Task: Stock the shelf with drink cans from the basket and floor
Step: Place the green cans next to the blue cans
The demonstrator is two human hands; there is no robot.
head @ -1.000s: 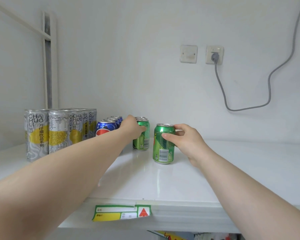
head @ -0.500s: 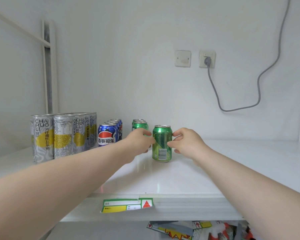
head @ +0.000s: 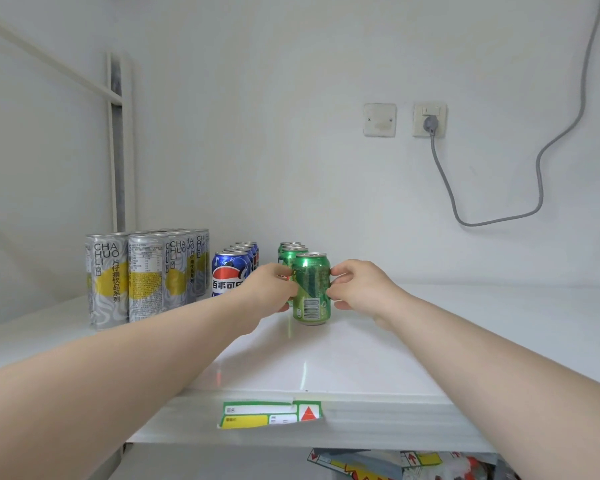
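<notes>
The green can (head: pixel 311 289) stands upright on the shelf (head: pixel 326 368), pinched between the left hand (head: pixel 271 289) and right hand (head: pixel 359 289), front of its row.

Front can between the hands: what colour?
Green, with a white barcode panel low on the front can; seen in the head view, the only one.

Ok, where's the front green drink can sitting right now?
In the head view, the front green drink can stands upright mid-shelf, leading the green can row, right of the blue cola cans, between the left hand and right hand.
</notes>
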